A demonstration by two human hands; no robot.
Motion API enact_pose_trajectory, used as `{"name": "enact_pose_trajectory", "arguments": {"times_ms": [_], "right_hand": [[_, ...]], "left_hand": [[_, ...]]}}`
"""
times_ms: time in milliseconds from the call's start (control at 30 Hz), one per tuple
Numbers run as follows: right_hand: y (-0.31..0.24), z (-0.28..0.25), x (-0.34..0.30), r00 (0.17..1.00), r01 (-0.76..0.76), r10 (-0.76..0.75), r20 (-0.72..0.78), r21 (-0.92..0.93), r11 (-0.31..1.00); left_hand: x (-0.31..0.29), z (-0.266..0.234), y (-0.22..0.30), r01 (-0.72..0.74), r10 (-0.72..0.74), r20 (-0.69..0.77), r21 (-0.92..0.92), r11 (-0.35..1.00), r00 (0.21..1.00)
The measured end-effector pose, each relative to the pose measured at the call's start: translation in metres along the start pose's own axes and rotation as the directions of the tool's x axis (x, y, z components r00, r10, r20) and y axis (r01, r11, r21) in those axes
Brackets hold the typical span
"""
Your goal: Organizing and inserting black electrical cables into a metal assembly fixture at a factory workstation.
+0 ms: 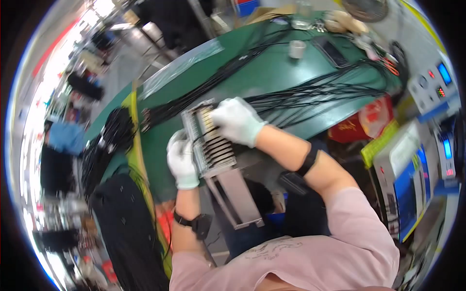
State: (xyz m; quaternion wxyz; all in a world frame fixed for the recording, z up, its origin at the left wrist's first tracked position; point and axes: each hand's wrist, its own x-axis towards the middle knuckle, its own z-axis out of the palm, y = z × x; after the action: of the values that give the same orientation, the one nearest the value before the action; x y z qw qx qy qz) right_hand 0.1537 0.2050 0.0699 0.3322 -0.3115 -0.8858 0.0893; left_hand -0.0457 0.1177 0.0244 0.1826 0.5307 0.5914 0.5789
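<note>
A long metal fixture (238, 194) slants from the green table's near edge toward my body. Several short black cables (218, 150) lie side by side across its upper part, next to a pale strip. My left hand (182, 157), in a white glove, is curled against the fixture's left side; whatever is in its fingers is hidden. At the upper right of the fixture, my white-gloved right hand (238, 121) has its fingers pinched together on a black cable (209, 132). That cable bends across the fixture toward my left hand. Blur hides the fingertips.
Long black cable bundles (208, 80) stretch over the green table (262, 68). Farther back are a white cup (297, 49), a phone (331, 52) and orange-handled scissors (390, 66). Coiled cables (116, 131) hang at the left edge; instruments with blue screens (410, 194) stand at right.
</note>
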Motion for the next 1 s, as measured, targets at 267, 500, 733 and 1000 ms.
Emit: {"name": "enact_pose_trajectory", "arguments": {"times_ms": [267,500,733,1000], "right_hand": [[-0.002,0.018,0.001,0.989,0.0,-0.025,0.142,0.173,0.985],[0.014,0.011,0.0,0.977,0.017,-0.006,0.213,-0.051,0.999],[0.017,0.012,0.0,0.979,0.032,0.0,0.206,-0.154,0.988],[0.014,0.006,-0.001,0.974,0.033,0.001,0.229,-0.143,0.989]], "left_hand": [[0.0,-0.022,-0.011,-0.113,0.141,-0.029,0.446,0.888,0.99],[0.004,-0.013,-0.012,-0.042,0.076,-0.061,0.433,0.9,0.995],[0.005,-0.011,-0.014,-0.049,0.092,-0.091,0.392,0.919,0.992],[0.004,-0.009,-0.01,-0.047,0.09,-0.089,0.399,0.916,0.992]]}}
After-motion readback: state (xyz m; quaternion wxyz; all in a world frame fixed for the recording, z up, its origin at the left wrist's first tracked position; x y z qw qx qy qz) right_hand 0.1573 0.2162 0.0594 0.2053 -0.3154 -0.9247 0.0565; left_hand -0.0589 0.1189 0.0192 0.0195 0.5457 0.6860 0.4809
